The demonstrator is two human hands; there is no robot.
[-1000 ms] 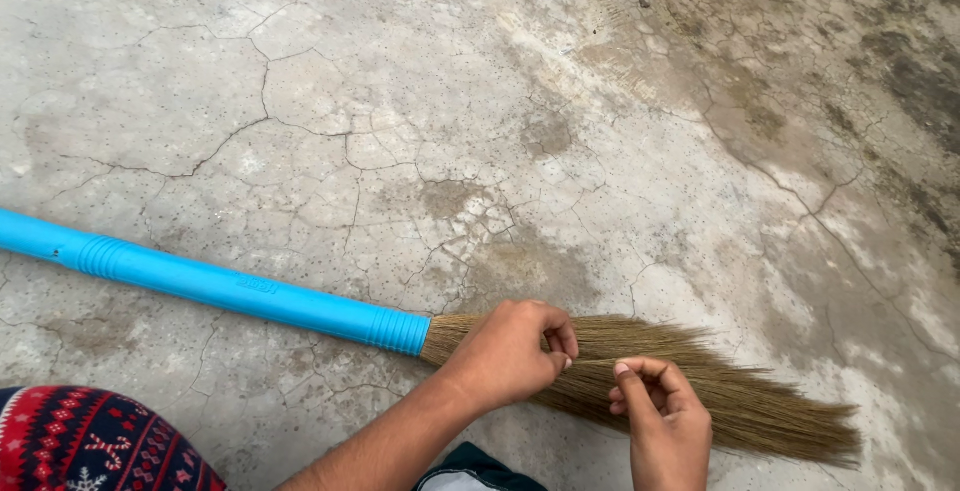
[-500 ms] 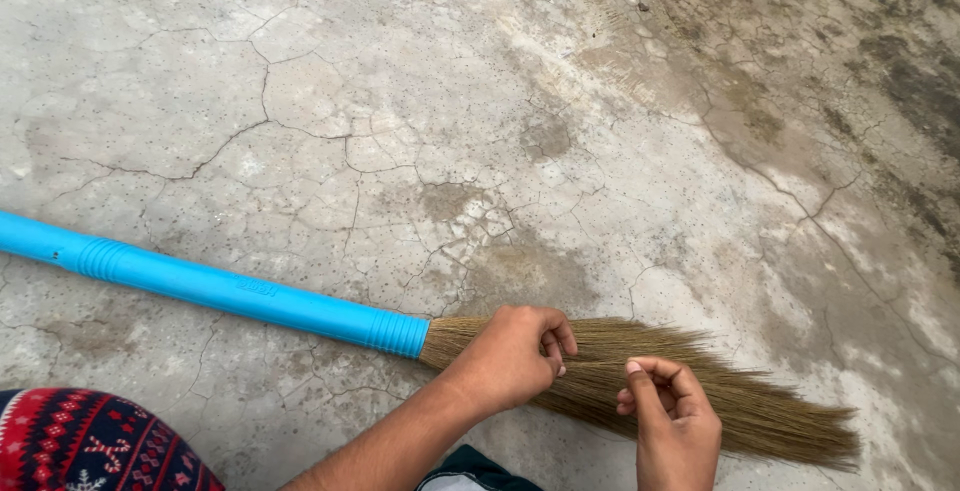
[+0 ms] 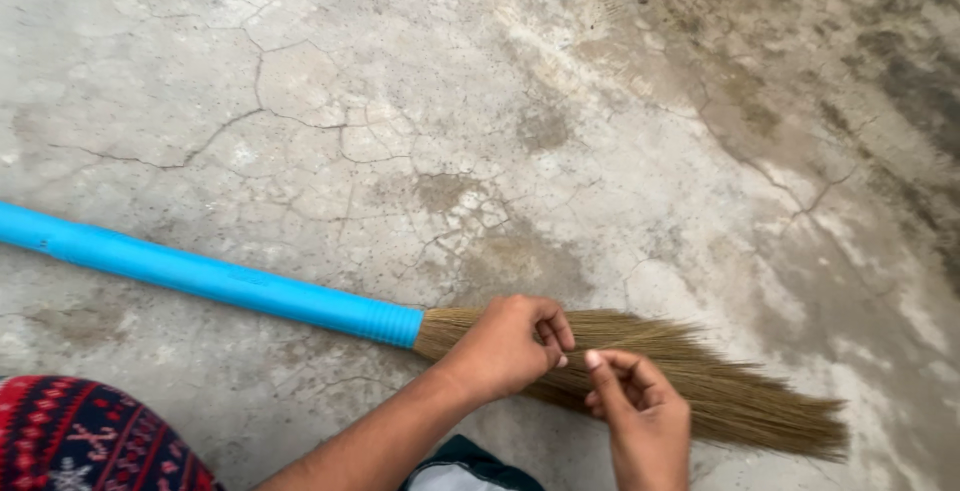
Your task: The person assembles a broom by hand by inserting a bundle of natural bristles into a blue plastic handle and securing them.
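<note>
— Broom on the cracked concrete floor?
— Yes, lying flat, blue handle pointing left.
— Hands?
— Left hand curls closed over the bristles near the handle; right hand pinches a few strands just beside it.

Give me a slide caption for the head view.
Both hands, left hand and right hand, pinch broom bristles on cracked concrete floor.

I see a broom lying on the cracked floor, with a long blue handle. My left hand rests on the bristles, and my right hand pinches them just beside it.
</note>
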